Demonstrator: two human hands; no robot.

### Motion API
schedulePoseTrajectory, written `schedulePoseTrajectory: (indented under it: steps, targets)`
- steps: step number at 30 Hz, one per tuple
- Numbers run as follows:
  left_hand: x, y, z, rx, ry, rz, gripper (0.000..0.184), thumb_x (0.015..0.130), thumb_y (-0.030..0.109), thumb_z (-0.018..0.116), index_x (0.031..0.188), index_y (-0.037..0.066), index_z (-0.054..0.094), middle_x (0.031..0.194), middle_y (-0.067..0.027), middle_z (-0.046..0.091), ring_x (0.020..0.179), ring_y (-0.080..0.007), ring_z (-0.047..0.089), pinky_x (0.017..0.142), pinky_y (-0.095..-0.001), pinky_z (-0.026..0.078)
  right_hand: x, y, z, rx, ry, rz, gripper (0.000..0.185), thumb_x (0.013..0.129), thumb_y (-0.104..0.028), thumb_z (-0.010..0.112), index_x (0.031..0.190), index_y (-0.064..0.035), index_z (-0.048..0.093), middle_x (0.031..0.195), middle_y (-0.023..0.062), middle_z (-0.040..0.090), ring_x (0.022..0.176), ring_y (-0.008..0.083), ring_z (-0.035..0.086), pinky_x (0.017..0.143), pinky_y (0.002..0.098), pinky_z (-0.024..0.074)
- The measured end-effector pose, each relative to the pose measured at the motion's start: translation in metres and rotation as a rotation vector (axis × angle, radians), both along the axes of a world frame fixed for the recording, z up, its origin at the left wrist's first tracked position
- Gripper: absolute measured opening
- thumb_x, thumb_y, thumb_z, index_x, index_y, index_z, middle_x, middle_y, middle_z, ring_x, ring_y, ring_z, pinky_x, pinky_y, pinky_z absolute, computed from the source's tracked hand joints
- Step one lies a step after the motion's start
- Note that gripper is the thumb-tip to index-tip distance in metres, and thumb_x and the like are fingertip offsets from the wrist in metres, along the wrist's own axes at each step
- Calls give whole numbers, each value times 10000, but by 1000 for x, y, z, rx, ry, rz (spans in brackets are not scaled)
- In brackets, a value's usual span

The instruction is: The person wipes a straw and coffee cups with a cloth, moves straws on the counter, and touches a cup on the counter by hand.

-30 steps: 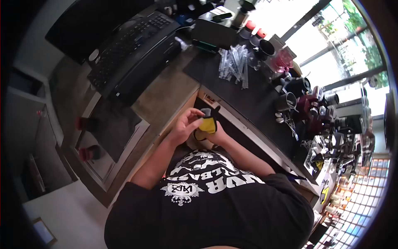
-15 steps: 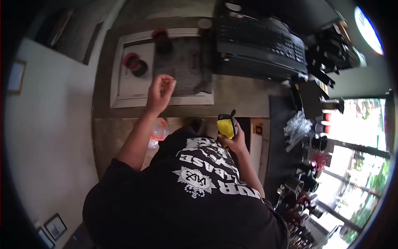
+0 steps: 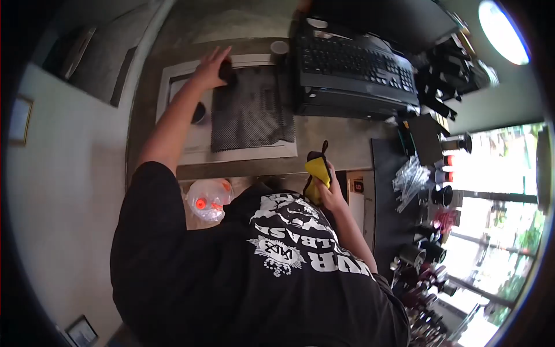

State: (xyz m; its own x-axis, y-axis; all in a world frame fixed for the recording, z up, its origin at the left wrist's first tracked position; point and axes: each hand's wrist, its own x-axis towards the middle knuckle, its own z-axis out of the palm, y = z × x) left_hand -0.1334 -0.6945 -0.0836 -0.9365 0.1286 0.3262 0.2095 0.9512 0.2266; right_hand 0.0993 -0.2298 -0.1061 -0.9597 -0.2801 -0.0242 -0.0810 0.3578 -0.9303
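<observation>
My left hand reaches over the framed panel on the counter, fingers spread. It is right beside a dark round container; whether they touch I cannot tell. A second dark round object is partly hidden by my left forearm. On the panel lies a dark mesh mat. Close to my body, my right hand is wrapped round a yellow cloth with a dark edge and a loop sticking up.
A black keyboard stands on a black box behind the mat. Clear wrapped sticks lie on the dark counter mat at the right. A clear container with orange parts is below the counter edge.
The view has swung left since the first frame. My left hand has left the cloth and moved up and left to the dark container, its fingers spreading. The cloth stays in my right hand.
</observation>
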Motion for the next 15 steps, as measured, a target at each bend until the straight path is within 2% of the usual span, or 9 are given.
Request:
schedulePoseTrajectory:
  steps: [2,3,4,5,6,9,11,12,15]
  targets:
    - [-40,-35,-29,252,-266,-203,994,578,141,894,1475,126,466,1307,-208,578,1223,-383,556,1059,-452,459,13,18,-1,-246,-265,-126,528,908,-158,693,1347,-21,434,1199,182,627,1171,274,599,1008,380,461]
    - [-55,-49,-54,238,-182,-222,963,568,115,887,1448,108,497,1273,-190,597,1203,-350,577,1027,-441,486,22,27,15,-208,-417,-202,625,858,-233,765,1340,-25,426,1187,178,625,1149,248,596,985,395,470]
    - [-65,-47,-48,230,-366,-200,922,565,90,885,1412,89,520,1228,-174,618,1156,-325,604,999,-413,500,28,40,23,140,-22,-185,701,824,-346,791,1328,-27,423,1165,176,625,1118,243,600,972,393,470]
    - [-55,-49,-56,281,-132,-246,841,580,78,877,1354,66,548,1184,-166,638,1120,-326,617,984,-400,502,38,54,7,-6,-27,-242,723,822,-444,772,1308,-29,434,1135,170,622,1069,238,600,935,398,476]
    - [-61,-57,-56,318,-256,-276,836,587,74,883,1350,49,544,1187,-162,643,1139,-324,616,1002,-405,491,48,66,3,-34,-105,-306,632,873,-445,728,1265,-32,454,1081,170,617,1016,248,600,892,402,480]
    - [-45,-64,-49,370,-300,-243,840,622,-13,857,1383,58,507,1266,-158,594,1214,-302,580,1048,-410,466,73,99,3,162,-213,-560,434,964,-375,646,1210,-50,500,1024,201,642,949,318,634,842,411,498]
    - [-1,-27,16,385,-379,-201,800,704,-102,777,1421,58,461,1347,-128,565,1260,-242,547,1082,-381,444,89,122,18,331,-393,-636,401,959,-372,652,1164,-41,555,969,217,673,891,340,657,805,421,516]
    - [23,-8,41,448,-437,-197,789,708,-112,767,1413,67,461,1352,-122,555,1262,-237,543,1084,-384,442,100,136,12,394,-309,-674,408,935,-383,681,1122,-33,586,929,236,687,877,369,676,786,438,529]
    - [88,45,93,592,-745,-220,775,698,-141,750,1382,85,465,1354,-103,536,1268,-234,533,1085,-381,442,123,165,35,601,-495,-766,463,878,-389,754,1121,-34,586,957,255,695,948,396,690,815,440,541]
